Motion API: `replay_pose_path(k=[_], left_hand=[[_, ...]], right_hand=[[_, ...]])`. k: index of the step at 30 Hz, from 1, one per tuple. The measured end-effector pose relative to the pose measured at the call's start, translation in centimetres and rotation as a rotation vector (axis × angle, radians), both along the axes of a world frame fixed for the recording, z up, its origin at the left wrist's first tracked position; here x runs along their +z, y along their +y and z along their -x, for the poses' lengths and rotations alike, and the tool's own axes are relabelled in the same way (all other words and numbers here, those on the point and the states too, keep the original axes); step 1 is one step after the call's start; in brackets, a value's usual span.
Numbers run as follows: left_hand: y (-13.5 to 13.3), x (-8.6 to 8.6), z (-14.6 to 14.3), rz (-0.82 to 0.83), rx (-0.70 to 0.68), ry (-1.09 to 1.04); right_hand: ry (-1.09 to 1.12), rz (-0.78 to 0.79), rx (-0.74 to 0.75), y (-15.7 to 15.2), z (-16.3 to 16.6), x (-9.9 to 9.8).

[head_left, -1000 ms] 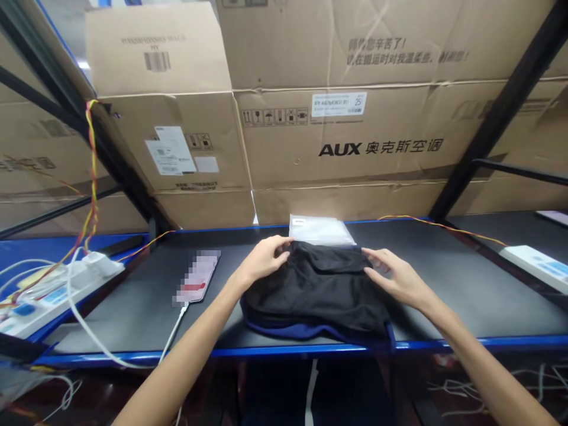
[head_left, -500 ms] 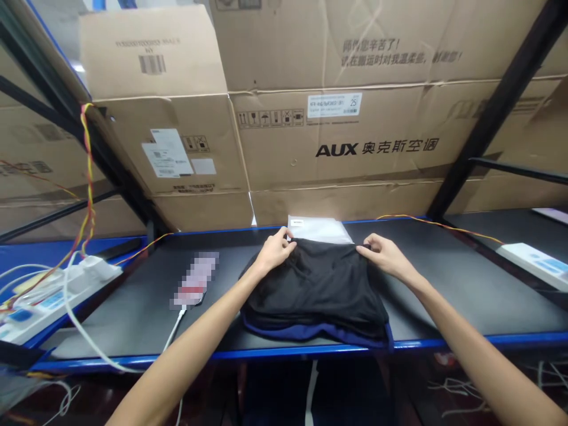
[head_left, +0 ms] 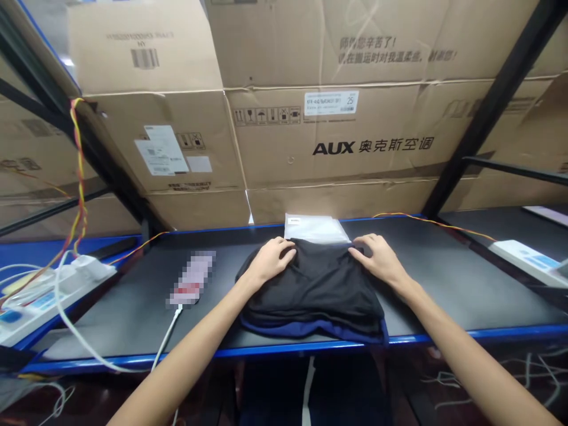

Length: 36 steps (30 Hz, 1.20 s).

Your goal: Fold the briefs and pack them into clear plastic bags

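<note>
A folded black garment (head_left: 316,291) lies on the black shelf top (head_left: 448,278), stacked on a navy blue garment (head_left: 306,329) whose edge shows at the front. My left hand (head_left: 270,260) lies on the far left corner of the black garment, fingers laid flat. On the far right corner rests my right hand (head_left: 377,259), fingers spread and pressing down. Just behind both hands sits a clear plastic bag (head_left: 316,227) with a small label.
A phone (head_left: 191,278) on a white charging cable lies left of the garments. White power strips sit at the far left (head_left: 44,293) and far right (head_left: 528,260). Large cardboard boxes (head_left: 355,142) wall off the back. A black slanted post (head_left: 483,112) stands at right.
Both hands pinched the far edge of the black garment and drew it back; now they lie flat on its far corners. The garment sits neater.
</note>
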<state>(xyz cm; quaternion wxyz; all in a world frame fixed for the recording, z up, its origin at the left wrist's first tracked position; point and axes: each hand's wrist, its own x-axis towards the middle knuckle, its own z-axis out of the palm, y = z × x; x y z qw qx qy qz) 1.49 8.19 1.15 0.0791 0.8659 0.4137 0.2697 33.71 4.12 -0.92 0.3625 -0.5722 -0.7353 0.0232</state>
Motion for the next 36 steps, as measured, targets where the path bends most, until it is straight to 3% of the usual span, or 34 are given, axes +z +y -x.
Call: replay_pose_path(k=[4,7,10,14,36], left_hand=[[-2.2,0.9,1.4,-0.052,-0.116,0.099],[-3.6,0.9,2.2,0.054,-0.128,0.236],[-4.3,0.2,2.7,0.163,-0.127,0.316],[-4.5,-0.7,2.8,0.183,-0.114,0.347],[-4.4,-1.1,3.0,0.148,-0.103,0.334]], right_hand=[[0.027,-0.110,0.143,-1.3,2.1,1.3],[-0.022,0.054,0.346,-2.3,4.0,1.8],[-0.157,0.264,0.424,-2.8,5.3,1.5],[-0.279,0.398,0.418,-2.9,6.0,0.7],[-0.328,0.339,0.397,-2.7,6.1,0.0]])
